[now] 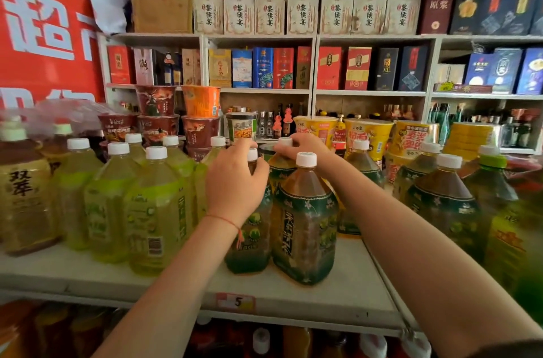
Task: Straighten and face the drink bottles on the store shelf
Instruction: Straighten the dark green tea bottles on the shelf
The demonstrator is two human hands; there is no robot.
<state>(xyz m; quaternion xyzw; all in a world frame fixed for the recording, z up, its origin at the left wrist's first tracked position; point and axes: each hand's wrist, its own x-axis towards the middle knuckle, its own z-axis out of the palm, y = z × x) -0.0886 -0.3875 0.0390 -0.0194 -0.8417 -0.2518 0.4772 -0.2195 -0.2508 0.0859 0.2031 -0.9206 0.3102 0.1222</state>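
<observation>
Your left hand (235,178) grips the neck of a brown tea bottle (249,228) mid-shelf; your right hand (299,146) curls over the cap of the bottle behind (279,165). The dark-labelled bottle (305,222) just right faces forward. Pale green bottles (152,211) left look uneven, seemingly unfinished. The shelf edge (235,303) lies near, with bare room in front.

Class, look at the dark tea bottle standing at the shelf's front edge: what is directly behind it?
Behind the front tea bottle stands another bottle; the right hand covers its cap. Its lower body is hidden.
</observation>
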